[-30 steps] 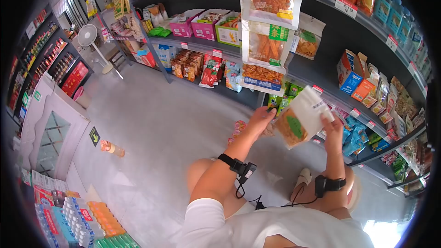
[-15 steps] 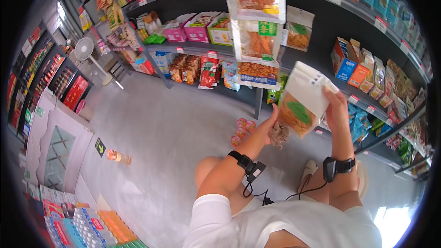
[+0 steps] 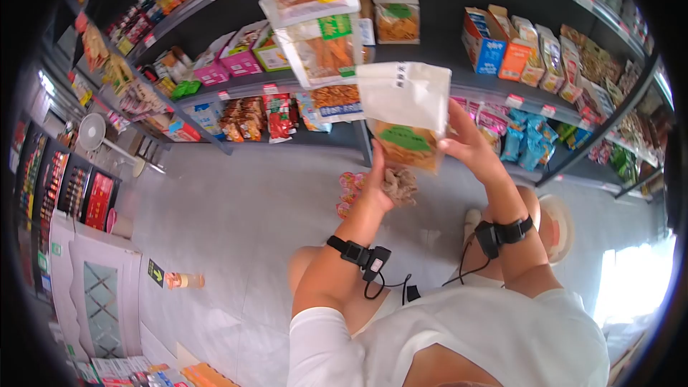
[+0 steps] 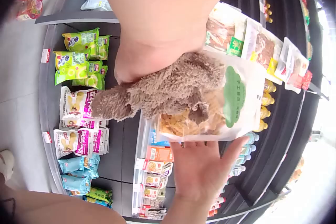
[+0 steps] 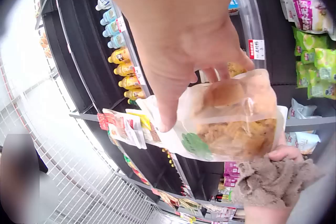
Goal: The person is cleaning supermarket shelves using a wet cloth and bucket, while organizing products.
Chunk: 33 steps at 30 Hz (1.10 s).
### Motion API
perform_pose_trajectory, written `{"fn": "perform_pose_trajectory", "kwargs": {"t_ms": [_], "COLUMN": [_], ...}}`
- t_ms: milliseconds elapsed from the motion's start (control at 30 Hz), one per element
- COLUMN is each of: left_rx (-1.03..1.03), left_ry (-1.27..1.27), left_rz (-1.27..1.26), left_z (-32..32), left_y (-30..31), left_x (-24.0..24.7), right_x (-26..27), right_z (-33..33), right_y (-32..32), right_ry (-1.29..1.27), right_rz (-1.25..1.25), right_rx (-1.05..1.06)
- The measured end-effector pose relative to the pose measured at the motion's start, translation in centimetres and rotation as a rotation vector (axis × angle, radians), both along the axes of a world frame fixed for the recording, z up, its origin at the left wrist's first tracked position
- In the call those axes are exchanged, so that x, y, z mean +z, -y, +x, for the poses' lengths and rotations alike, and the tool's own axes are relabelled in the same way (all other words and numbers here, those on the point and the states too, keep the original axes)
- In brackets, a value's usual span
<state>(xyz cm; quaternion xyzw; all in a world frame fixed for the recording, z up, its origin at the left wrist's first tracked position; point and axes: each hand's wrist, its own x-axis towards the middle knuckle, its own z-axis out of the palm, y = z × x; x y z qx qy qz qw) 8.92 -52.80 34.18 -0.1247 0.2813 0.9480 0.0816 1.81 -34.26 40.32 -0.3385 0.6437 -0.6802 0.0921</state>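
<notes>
A snack bag point(image 3: 405, 89), white at the top with a green label and a clear lower part showing yellowish-brown contents, is held up in front of the shelves. My right hand point(image 3: 474, 145) grips its right side, thumb on one face and fingers on the other. My left hand point(image 3: 375, 185) is at its lower left corner with a crumpled, fuzzy grey-brown cloth point(image 3: 400, 185) in it. In the left wrist view the cloth point(image 4: 168, 87) overlaps the bag point(image 4: 241, 98), hiding most of the left fingers. The left thumb point(image 5: 283, 153) meets the bag's edge in the right wrist view.
Large snack bags point(image 3: 322, 46) hang at the shelf front, left of the held bag. A similar bag point(image 3: 398, 21) stands on the shelf behind. Boxes point(image 3: 487, 46) stand to the right. On the floor are red-pink packs point(image 3: 349, 193) and a bottle point(image 3: 185, 280). Cables hang from the wrist straps.
The held bag has gone from tilted to nearly upright, and the left hand with the cloth has come up to its lower corner. The head view has turned right.
</notes>
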Motion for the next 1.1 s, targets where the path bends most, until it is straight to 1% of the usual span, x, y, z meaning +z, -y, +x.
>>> {"fn": "perform_pose_trajectory", "kwargs": {"t_ms": [33,67,167,200,267,333,433,467,533,633,733,767,833,933,967,1033,1067,1100], "left_rx": [0.039,0.013,-0.020,0.001,0.052,0.039,0.001,-0.012,0.045,0.085,0.096,0.101,0.101,0.078,0.064,0.102,0.094,0.060], "left_ry": [0.009,-0.032,-0.038,-0.038,-0.048,-0.001,0.052,0.067,0.104,0.159,0.215,0.232,0.170,0.102,0.084,0.176,0.208,0.211], "left_rz": [0.000,-0.006,-0.027,-0.017,0.001,-0.040,-0.085,-0.097,-0.140,-0.204,-0.257,-0.274,-0.303,-0.331,-0.336,-0.393,-0.417,-0.463], "left_z": [0.0,0.1,0.4,0.3,-0.3,-0.2,0.2,0.3,0.4,0.4,0.6,0.7,0.7,0.5,0.5,0.7,0.3,0.0], "left_y": [-0.1,0.2,0.8,0.5,0.2,0.2,0.4,0.2,-0.5,-1.0,-1.3,-1.4,-1.5,-1.4,-1.4,-1.3,-1.5,-1.0], "left_x": [0.0,-0.2,-0.8,-1.1,-1.4,-1.5,-1.2,-0.9,-0.1,0.5,0.4,0.3,0.1,-0.4,-0.7,-1.1,-1.5,-3.0], "right_x": [-0.4,-0.5,-0.6,-1.8,-1.2,-1.0,-2.1,-2.4,-2.8,-2.7,-3.7,-3.9,-4.1,-4.0,-4.0,-3.8,-4.6,-5.3], "right_z": [0.0,-0.2,-0.2,-0.5,0.0,-0.1,-0.7,-1.0,-1.2,-0.9,-1.5,-1.7,-1.8,-2.2,-2.2,-2.1,-2.4,-2.7], "right_y": [0.0,0.0,-0.1,0.2,0.7,1.1,1.2,1.2,1.3,0.9,0.7,0.6,0.3,-0.3,-0.3,-0.7,-0.8,-0.8], "right_ry": [0.025,0.054,-0.017,0.014,0.061,0.063,0.003,0.019,0.053,0.132,0.123,0.120,0.113,0.196,0.235,0.305,0.280,0.253], "right_rz": [0.045,0.065,0.126,0.106,0.079,0.097,0.106,0.085,0.042,0.109,0.168,0.159,0.141,0.164,0.135,0.077,0.062,0.050], "right_rx": [-0.008,-0.011,0.048,0.043,0.030,-0.004,-0.092,-0.094,-0.095,-0.105,-0.133,-0.134,-0.135,-0.114,-0.080,-0.040,-0.055,-0.085]}}
